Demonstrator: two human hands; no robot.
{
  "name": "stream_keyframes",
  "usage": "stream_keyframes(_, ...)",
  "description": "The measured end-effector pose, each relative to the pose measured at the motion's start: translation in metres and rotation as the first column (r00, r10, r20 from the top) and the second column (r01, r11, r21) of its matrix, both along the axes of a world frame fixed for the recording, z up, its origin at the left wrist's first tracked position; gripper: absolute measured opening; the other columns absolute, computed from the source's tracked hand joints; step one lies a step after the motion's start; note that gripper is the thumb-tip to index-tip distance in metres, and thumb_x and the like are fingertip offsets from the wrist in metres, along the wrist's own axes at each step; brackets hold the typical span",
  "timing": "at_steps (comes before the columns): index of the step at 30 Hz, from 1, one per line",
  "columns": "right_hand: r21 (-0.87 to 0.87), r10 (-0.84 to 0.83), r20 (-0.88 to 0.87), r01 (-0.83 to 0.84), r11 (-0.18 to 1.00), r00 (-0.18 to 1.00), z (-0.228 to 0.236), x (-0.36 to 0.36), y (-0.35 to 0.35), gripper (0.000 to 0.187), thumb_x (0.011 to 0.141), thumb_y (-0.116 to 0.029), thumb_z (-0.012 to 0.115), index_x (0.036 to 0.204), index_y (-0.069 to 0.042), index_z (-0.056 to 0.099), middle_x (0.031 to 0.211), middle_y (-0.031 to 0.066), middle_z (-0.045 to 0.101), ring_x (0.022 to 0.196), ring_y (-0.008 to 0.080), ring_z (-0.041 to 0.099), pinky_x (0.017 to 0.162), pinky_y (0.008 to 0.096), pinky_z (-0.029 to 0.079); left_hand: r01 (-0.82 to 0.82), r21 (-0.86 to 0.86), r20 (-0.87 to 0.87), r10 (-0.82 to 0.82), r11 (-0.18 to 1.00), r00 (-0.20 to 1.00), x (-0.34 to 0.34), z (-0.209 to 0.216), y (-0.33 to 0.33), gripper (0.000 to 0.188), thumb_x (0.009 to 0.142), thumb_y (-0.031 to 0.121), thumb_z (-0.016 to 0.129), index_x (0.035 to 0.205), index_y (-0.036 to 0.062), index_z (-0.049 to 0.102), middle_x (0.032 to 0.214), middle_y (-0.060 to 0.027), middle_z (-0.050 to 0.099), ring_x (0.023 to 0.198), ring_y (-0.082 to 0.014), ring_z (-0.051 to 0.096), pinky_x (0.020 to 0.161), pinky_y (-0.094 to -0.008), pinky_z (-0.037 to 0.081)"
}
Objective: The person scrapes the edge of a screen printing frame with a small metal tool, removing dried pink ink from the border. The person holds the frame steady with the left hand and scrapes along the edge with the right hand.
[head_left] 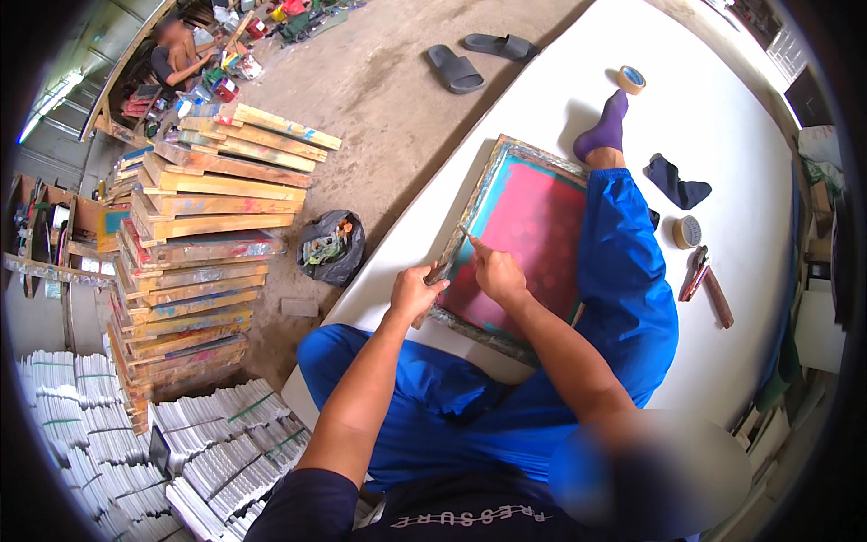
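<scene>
A screen printing frame (490, 337) lies flat on the white tabletop in front of me, beside my outstretched leg. Its mesh (542, 212) is pinkish red with a teal border, and its edges are worn and paint-stained. My left hand (415, 294) is closed round the frame's near left edge, with a brown strip of that side showing by the fingers. Over the left part of the mesh, my right hand (497, 273) is closed with the index finger pointing at the frame's left side. A thin dark bit shows at that fingertip; what it is I cannot make out.
On the right lie two tape rolls (686, 232), a dark cloth (677, 183), a red-handled tool (695, 274) and a brown strip (720, 298). Leftward stand stacked wooden frames (217, 194), a black bag (331, 247) and bundled paper (221, 425). Another person (181, 59) sits far left.
</scene>
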State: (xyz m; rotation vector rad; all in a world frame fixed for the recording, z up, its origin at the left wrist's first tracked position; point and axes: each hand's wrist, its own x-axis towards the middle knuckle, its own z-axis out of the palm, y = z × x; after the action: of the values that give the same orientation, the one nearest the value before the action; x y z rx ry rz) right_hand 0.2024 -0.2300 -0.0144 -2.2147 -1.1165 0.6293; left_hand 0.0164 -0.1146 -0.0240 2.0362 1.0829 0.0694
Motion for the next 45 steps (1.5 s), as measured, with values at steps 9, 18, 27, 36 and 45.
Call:
stream_keyframes(9,-0.042,-0.025,-0.197,0.017,0.999,0.980,0.009,0.008,-0.001,0.043,0.101,-0.020,0.056,0.144,-0.021,0.064,0.081,0.0253,0.072,0.069,0.0339,0.069,0.070,0.0511,0.056,0.010,0.033,-0.048,-0.008,0.999,0.999,0.003,0.021,-0.003,0.046,0.082,0.033,0.086,0.118,0.0044,0.077,0.092,-0.0175,0.078,0.084,-0.0267,0.077,0.080,-0.0393,0.057)
stream_keyframes(18,-0.045,-0.087,-0.640,0.076,0.996,0.764,-0.011,0.025,0.006,0.051,0.101,-0.018,0.057,0.152,-0.024,0.056,0.080,0.0225,0.071,0.062,0.0256,0.061,0.067,0.0459,0.056,0.018,0.040,-0.139,-0.013,0.999,0.990,0.008,0.033,-0.006,0.041,0.083,0.033,0.084,0.118,0.0118,0.078,0.095,-0.0176,0.078,0.090,-0.0327,0.077,0.083,-0.0432,0.057)
stream_keyframes(27,-0.051,0.101,-0.027,-0.102,0.993,0.995,0.010,0.019,0.001,0.050,0.098,-0.018,0.060,0.147,-0.027,0.061,0.090,0.0237,0.074,0.093,0.0391,0.073,0.077,0.0482,0.057,-0.022,-0.014,-0.151,0.019,1.000,0.988,0.009,0.028,-0.005,0.036,0.084,0.033,0.084,0.111,0.0103,0.079,0.092,-0.0160,0.078,0.088,-0.0306,0.077,0.083,-0.0420,0.057)
stream_keyframes(36,-0.205,-0.192,-0.801,0.041,0.978,0.568,0.004,0.050,0.019,0.045,0.099,-0.023,0.062,0.143,-0.017,0.065,0.082,0.0166,0.070,0.074,0.0227,0.068,0.069,0.0405,0.055,-0.015,-0.015,-0.184,0.012,1.000,0.983,0.004,0.026,-0.002,0.040,0.083,0.036,0.084,0.114,0.0121,0.078,0.097,-0.0165,0.078,0.094,-0.0338,0.075,0.085,-0.0451,0.057)
stream_keyframes(45,-0.141,-0.077,-0.496,0.008,0.990,0.865,0.025,0.041,0.021,0.041,0.099,-0.023,0.056,0.139,-0.022,0.067,0.105,0.0248,0.074,0.097,0.0417,0.073,0.091,0.0494,0.056,-0.037,-0.043,-0.167,0.030,0.998,0.986,0.011,0.034,-0.006,0.037,0.084,0.036,0.083,0.115,0.0162,0.078,0.094,-0.0146,0.078,0.093,-0.0339,0.075,0.084,-0.0455,0.057)
